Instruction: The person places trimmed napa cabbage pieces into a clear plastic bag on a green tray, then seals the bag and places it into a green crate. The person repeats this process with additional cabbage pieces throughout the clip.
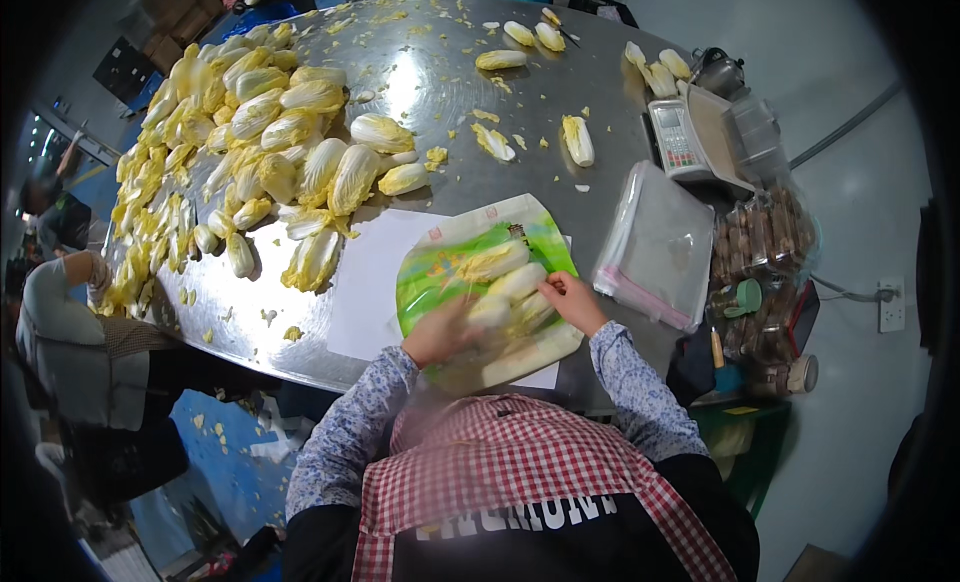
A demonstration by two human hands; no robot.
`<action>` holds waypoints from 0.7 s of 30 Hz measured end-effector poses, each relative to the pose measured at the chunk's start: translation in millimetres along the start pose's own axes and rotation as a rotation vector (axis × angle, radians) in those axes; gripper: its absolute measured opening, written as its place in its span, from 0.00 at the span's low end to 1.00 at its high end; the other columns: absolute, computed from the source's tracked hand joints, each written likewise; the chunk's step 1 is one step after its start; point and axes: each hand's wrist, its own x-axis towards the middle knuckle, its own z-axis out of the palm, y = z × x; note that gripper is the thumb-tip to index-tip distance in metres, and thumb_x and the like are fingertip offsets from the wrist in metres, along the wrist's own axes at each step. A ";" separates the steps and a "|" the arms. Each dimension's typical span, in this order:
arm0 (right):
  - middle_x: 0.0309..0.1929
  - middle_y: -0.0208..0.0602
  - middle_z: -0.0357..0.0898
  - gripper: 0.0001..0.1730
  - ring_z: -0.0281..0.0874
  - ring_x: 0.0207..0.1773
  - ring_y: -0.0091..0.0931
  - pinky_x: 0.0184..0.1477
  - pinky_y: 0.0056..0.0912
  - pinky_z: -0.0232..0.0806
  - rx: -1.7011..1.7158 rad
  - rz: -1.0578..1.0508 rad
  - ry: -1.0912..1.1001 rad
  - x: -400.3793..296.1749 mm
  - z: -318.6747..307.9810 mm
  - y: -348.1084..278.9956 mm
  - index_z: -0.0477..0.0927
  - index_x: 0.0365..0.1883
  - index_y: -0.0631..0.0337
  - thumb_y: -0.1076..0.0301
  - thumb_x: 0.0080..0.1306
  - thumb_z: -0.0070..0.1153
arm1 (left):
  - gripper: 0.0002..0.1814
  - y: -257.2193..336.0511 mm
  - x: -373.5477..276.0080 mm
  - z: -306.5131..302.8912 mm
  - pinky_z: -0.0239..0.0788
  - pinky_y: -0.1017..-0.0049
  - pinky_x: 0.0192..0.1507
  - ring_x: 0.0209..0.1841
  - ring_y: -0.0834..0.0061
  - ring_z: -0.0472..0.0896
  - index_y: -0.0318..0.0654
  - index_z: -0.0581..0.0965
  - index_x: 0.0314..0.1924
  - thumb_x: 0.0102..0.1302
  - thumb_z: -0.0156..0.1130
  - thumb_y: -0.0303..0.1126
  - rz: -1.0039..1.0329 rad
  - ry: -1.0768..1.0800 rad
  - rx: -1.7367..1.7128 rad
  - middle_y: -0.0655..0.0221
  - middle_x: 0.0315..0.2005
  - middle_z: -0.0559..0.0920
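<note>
A green and white printed plastic bag (487, 225) lies in front of me on white paper sheets (375, 244). Several small napa cabbages (517, 282) rest on or inside its film; I cannot tell which. My left hand (442, 330) is blurred at the left side of these cabbages, and its grip is unclear. At their right side my right hand (574, 300) has thumb and forefinger pinched together by the end of one cabbage, perhaps on the bag's film. A large heap of napa cabbages (255, 116) covers the left of the steel table (442, 94).
Loose cabbages (577, 140) and leaf scraps dot the far table. To the right are a stack of clear plastic bags (660, 237), a scale (679, 135) and clear packs of brown items (772, 233). A co-worker's sleeved arm (60, 304) is at the left edge.
</note>
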 end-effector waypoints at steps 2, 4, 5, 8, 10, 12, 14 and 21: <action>0.32 0.40 0.80 0.22 0.76 0.33 0.28 0.37 0.31 0.68 -0.033 0.029 -0.021 3.4 1.6 -1.5 0.77 0.36 0.66 0.53 0.61 0.59 | 0.30 -0.4 -0.5 3.9 0.69 0.64 0.49 0.47 0.55 0.78 0.37 0.68 0.57 0.59 0.64 0.45 -0.078 -0.080 -0.008 0.49 0.45 0.78; 0.31 0.40 0.79 0.24 0.76 0.32 0.29 0.36 0.32 0.67 -0.095 0.058 -0.068 9.1 -0.6 -7.8 0.77 0.35 0.67 0.50 0.60 0.60 | 0.29 -0.9 -4.4 8.1 0.69 0.64 0.49 0.47 0.56 0.78 0.37 0.70 0.56 0.59 0.64 0.46 -0.044 -0.201 -0.124 0.50 0.45 0.79; 0.31 0.40 0.80 0.23 0.76 0.33 0.28 0.36 0.31 0.68 -0.095 0.076 -0.080 8.1 -1.8 -11.8 0.77 0.35 0.67 0.51 0.60 0.60 | 0.29 -6.9 -6.4 13.6 0.69 0.64 0.49 0.47 0.56 0.78 0.37 0.70 0.56 0.59 0.64 0.46 -0.028 -0.156 -0.116 0.51 0.45 0.79; 0.31 0.39 0.79 0.22 0.76 0.32 0.26 0.36 0.30 0.68 -0.077 0.076 -0.098 7.9 -3.4 -19.9 0.76 0.34 0.67 0.53 0.60 0.61 | 0.28 -11.3 -8.1 19.6 0.69 0.65 0.49 0.47 0.56 0.78 0.37 0.70 0.55 0.60 0.64 0.44 -0.056 0.038 -0.044 0.52 0.46 0.78; 0.29 0.38 0.78 0.21 0.74 0.30 0.26 0.34 0.30 0.66 -0.047 0.015 -0.098 6.9 -5.6 -16.7 0.76 0.32 0.67 0.54 0.60 0.61 | 0.27 -4.3 -5.9 13.9 0.69 0.65 0.49 0.47 0.56 0.78 0.36 0.70 0.55 0.60 0.64 0.43 -0.146 0.084 -0.162 0.52 0.46 0.78; 0.27 0.36 0.77 0.20 0.73 0.29 0.24 0.33 0.29 0.66 -0.065 0.008 -0.110 3.7 -6.7 -19.9 0.75 0.31 0.66 0.56 0.60 0.62 | 0.26 -6.0 -7.5 13.2 0.70 0.65 0.47 0.46 0.54 0.78 0.36 0.70 0.54 0.60 0.63 0.41 -0.090 0.094 -0.088 0.51 0.44 0.78; 0.26 0.34 0.76 0.18 0.71 0.29 0.23 0.33 0.29 0.65 -0.025 -0.003 -0.104 5.3 -5.0 -14.4 0.74 0.30 0.65 0.57 0.59 0.62 | 0.26 -8.7 -8.4 15.1 0.69 0.63 0.46 0.45 0.53 0.77 0.35 0.70 0.54 0.60 0.63 0.41 -0.014 0.163 0.094 0.51 0.43 0.78; 0.25 0.30 0.72 0.16 0.68 0.28 0.22 0.32 0.28 0.63 0.156 -0.007 -0.105 10.1 10.1 7.9 0.69 0.28 0.63 0.62 0.58 0.62 | 0.26 -10.7 -5.9 20.2 0.69 0.62 0.46 0.44 0.51 0.76 0.36 0.70 0.53 0.59 0.63 0.41 -0.063 0.040 0.039 0.51 0.44 0.76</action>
